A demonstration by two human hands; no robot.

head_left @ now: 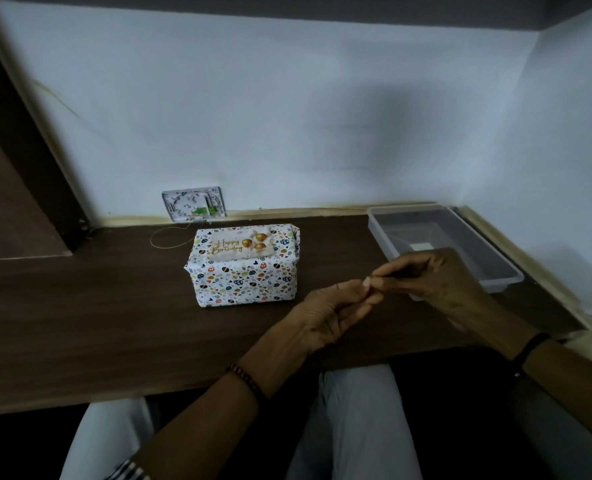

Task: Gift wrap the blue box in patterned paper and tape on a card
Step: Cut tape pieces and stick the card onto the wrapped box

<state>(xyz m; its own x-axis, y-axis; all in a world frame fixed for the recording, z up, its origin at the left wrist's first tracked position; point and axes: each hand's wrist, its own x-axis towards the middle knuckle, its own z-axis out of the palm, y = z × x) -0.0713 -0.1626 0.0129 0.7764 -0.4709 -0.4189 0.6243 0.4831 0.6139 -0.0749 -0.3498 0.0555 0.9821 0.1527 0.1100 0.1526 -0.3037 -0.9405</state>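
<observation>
The box stands on the dark wooden desk, fully covered in white paper with coloured egg and heart patterns. A "Happy Birthday" card with gold balloons lies flat on its top. To the right of the box, above the desk, my left hand and my right hand meet at their fingertips. Both pinch something small between them; it is too small and dim to name, possibly a piece of clear tape. Neither hand touches the box.
A clear plastic tray sits at the back right of the desk, partly behind my right hand, with a small white piece inside. An open wall socket plate and a thin yellow wire lie behind the box. My knees show below the desk edge.
</observation>
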